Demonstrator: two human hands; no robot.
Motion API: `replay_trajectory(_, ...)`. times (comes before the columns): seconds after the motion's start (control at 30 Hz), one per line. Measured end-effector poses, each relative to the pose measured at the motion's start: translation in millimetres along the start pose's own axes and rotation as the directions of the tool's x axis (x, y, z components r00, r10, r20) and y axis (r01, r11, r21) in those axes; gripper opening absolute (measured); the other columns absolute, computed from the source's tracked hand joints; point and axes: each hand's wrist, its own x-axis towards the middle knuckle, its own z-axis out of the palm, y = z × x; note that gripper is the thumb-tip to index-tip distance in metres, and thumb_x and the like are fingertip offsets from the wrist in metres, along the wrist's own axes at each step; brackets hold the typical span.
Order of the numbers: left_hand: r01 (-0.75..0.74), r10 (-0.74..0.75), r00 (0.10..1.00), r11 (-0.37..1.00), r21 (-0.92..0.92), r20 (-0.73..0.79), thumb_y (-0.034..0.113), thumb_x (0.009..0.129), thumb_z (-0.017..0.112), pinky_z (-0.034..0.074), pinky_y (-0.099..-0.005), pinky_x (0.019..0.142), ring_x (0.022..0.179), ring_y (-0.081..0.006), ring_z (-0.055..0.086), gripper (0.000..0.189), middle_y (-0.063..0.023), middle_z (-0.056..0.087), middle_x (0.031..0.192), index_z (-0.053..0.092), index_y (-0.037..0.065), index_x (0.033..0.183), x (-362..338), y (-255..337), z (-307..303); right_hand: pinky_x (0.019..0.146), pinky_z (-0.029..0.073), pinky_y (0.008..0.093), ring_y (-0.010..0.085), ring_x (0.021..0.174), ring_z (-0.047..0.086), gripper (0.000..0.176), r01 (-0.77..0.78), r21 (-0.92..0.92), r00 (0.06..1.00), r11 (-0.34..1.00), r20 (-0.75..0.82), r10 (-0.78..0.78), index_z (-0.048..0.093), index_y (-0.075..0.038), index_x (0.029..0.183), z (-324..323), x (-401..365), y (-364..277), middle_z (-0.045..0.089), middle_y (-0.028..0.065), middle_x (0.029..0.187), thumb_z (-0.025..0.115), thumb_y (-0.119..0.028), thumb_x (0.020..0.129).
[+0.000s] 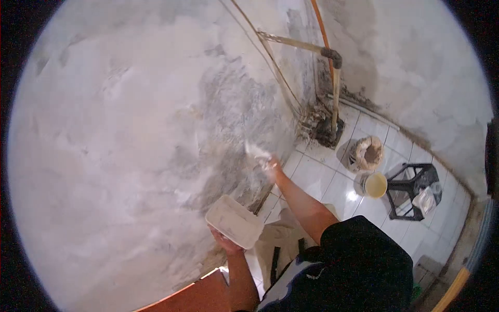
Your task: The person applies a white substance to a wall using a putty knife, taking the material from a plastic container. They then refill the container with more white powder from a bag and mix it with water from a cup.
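My left hand (227, 242) grips a shallow rectangular plastic tub (253, 240) from below, close to the wall. Pale putty (234, 219) spreads across the tub's inside. Higher up, my right hand (272, 164) is closed around a white-smeared putty knife (255, 151), partly blurred. The knife's tip is right at the wall (130, 130), over a rough grey patch (234, 112). White residue coats the fingers of my right hand.
Pipes (335, 88) run down into the far corner beside a dark hole in the tiled floor (314, 174). An open bag (368, 154), a cream bucket (375, 185) and an overturned black stool (410, 190) with a plastic bag (425, 200) stand to the right. A reddish-brown panel (189, 296) lies below.
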Motion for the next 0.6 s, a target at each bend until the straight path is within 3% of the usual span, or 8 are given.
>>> replay_trajectory(0.07,-0.052,0.059,0.992,0.997,0.062,-0.108,0.051,0.095,0.040,0.040,-0.0513,0.101,0.121,-0.0313,0.048,0.057,-0.0103,0.048,0.135,0.041,0.011,0.136,-0.9,8.4,-24.2,0.070,0.050,0.0321,0.0190,0.085,0.061,0.027,0.077,0.544,0.996,0.836,-0.014,-0.083,0.060,-0.001,0.102,-20.1,33.8,-39.1,0.064,0.0082,0.095,0.063,-0.020,0.083)
replay_trajectory(0.1,-0.069,0.098,0.974,0.988,0.141,-0.205,0.052,0.095,0.039,0.040,-0.0514,0.100,0.120,-0.0319,0.049,0.058,-0.0099,0.049,0.134,0.041,0.012,0.136,-0.3,8.8,-34.3,0.069,0.050,0.0337,0.0207,0.083,0.061,0.025,0.044,-0.209,0.928,0.977,-0.353,-0.118,0.058,0.000,0.103,13.3,2.0,-109.4,0.064,0.0092,0.095,0.065,-0.010,0.082)
replay_trajectory(0.33,-0.182,0.185,0.940,0.983,0.037,-0.286,0.053,0.095,0.037,0.042,-0.0503,0.099,0.120,-0.0306,0.049,0.058,-0.0088,0.047,0.135,0.041,0.015,0.137,-24.1,38.0,-36.4,0.070,0.049,0.0329,0.0204,0.083,0.062,0.021,0.045,-0.166,0.907,0.985,-0.407,-0.110,0.059,0.002,0.103,27.2,71.4,-87.3,0.065,0.0087,0.092,0.062,-0.007,0.084)
replay_trajectory(0.4,-0.411,0.562,0.827,0.586,0.699,0.016,0.053,0.096,0.036,0.045,-0.0457,0.095,0.115,-0.0271,0.052,0.057,-0.0088,0.050,0.129,0.043,0.012,0.134,-37.4,41.6,-47.3,0.063,0.048,0.0338,0.0203,0.073,0.061,0.022,0.273,0.650,0.962,0.709,-0.177,-0.208,0.060,0.004,0.102,57.5,60.5,-103.3,0.065,0.0089,0.087,0.060,-0.009,0.086)
replay_trajectory(0.47,-0.334,0.433,0.888,0.838,0.432,-0.154,0.053,0.096,0.036,0.045,-0.0462,0.095,0.115,-0.0275,0.052,0.056,-0.0087,0.050,0.129,0.043,0.011,0.133,-41.5,57.6,-12.0,0.058,0.047,0.0330,0.0205,0.068,0.058,0.028,0.373,-0.365,0.894,0.853,-0.104,-0.435,0.059,0.003,0.107,115.6,-8.5,-197.7,0.063,0.0072,0.083,0.054,-0.018,0.090)
replay_trajectory(0.53,-0.244,0.261,0.926,0.965,0.097,-0.272,0.053,0.096,0.036,0.045,-0.0467,0.095,0.115,-0.0280,0.051,0.056,-0.0085,0.050,0.129,0.044,0.011,0.133,-40.2,65.1,-2.4,0.069,0.049,0.0286,0.0169,0.081,0.062,0.027,0.384,-0.429,0.923,0.817,0.162,-0.349,0.064,0.000,0.105,144.6,-25.0,-217.1,0.068,0.0074,0.090,0.058,0.000,0.079)
replay_trajectory(0.57,-0.249,0.278,0.921,0.959,0.136,-0.272,0.054,0.094,0.040,0.045,-0.0467,0.096,0.115,-0.0281,0.052,0.057,-0.0084,0.050,0.129,0.043,0.012,0.133,-34.8,65.8,-13.4,0.071,0.049,0.0289,0.0191,0.082,0.063,0.029,-0.116,0.122,0.985,0.986,0.143,0.098,0.063,0.001,0.108,164.4,-30.4,-217.2,0.068,0.0081,0.095,0.058,-0.001,0.079)
replay_trajectory(0.6,-0.258,0.299,0.915,0.950,0.174,-0.273,0.055,0.092,0.043,0.045,-0.0468,0.097,0.115,-0.0281,0.052,0.059,-0.0083,0.051,0.129,0.042,0.014,0.133,-34.5,67.6,-22.7,0.073,0.049,0.0292,0.0214,0.084,0.063,0.031,-0.585,0.565,0.809,0.581,0.361,0.464,0.062,0.002,0.110,182.2,-38.2,-220.0,0.067,0.0087,0.100,0.058,-0.003,0.079)
